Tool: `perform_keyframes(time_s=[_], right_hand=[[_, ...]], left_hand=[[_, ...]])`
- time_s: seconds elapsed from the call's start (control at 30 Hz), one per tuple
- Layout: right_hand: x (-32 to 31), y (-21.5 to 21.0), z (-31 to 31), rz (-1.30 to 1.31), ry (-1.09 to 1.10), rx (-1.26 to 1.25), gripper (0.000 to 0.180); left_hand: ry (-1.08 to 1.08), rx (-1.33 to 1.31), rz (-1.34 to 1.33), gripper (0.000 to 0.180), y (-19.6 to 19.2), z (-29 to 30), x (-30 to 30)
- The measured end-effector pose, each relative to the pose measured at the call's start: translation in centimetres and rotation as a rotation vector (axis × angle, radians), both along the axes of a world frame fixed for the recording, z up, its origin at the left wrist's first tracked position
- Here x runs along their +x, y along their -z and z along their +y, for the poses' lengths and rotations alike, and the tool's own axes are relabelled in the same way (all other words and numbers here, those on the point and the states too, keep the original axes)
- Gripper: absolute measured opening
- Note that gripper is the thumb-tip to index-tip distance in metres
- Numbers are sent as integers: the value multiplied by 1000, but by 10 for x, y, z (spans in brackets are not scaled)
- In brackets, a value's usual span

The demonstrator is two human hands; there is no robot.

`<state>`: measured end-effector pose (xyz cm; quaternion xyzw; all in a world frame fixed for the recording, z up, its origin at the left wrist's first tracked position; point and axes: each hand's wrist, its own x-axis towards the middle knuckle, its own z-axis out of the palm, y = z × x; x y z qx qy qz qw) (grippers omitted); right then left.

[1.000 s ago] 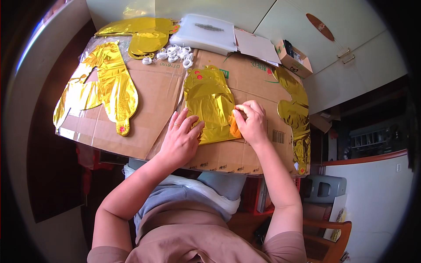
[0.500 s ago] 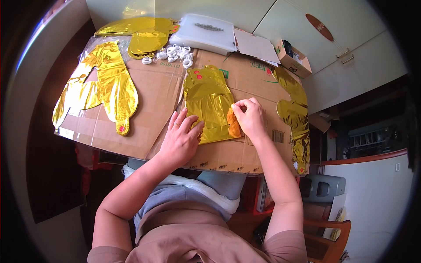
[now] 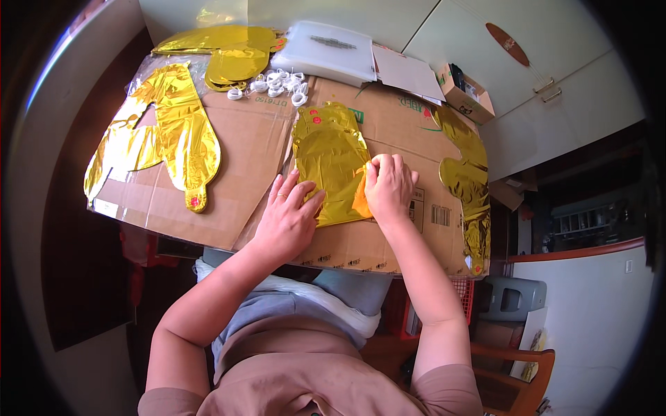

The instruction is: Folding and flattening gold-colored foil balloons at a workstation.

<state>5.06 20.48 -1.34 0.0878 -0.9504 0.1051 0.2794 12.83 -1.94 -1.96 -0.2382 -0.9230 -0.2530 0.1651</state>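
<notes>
A flat gold foil balloon (image 3: pixel 329 152) with red spots near its far end lies before me on the cardboard (image 3: pixel 250 159). My left hand (image 3: pixel 286 218) rests at its lower left edge, fingers apart and lightly bent, a ring on one of them. At the balloon's right edge, my right hand (image 3: pixel 390 186) is closed in a pinch on a crumpled orange piece (image 3: pixel 361 201). This piece looks soft, like thin cloth or film; my fingers hide part of it, and I cannot tell whether it is joined to the balloon.
Gold foil shapes lie at the left (image 3: pixel 198 139), far left (image 3: pixel 239 62) and right edge (image 3: pixel 463 177). Small white ribbon coils (image 3: pixel 277 83) sit beyond the balloon. Behind stand a translucent plastic box (image 3: pixel 326 52), white sheets (image 3: pixel 406 73) and a small open carton (image 3: pixel 468 97).
My right hand has turned and closed further over the orange piece, shifting slightly left. The balloon's surface looks smoother and fuller than before. My left hand has barely moved.
</notes>
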Motion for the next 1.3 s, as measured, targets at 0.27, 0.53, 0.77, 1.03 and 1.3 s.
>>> perform_keyframes(time_s=[0.27, 0.53, 0.77, 1.03, 1.3], right_hand=[[1, 2, -1, 123, -87, 183, 16], [0, 2, 1, 84, -94, 121, 25], [1, -2, 0, -16, -54, 108, 33], [1, -10, -4, 62, -106, 162, 31], [-2, -4, 0, 34, -203, 178, 31]], left_hand=[[-17, -11, 21, 46, 0, 0, -2], [57, -68, -22, 40, -16, -9, -13], [214, -14, -100, 44, -29, -33, -32], [141, -24, -153, 34, -32, -32, -38], [97, -135, 49, 35, -31, -7, -44]])
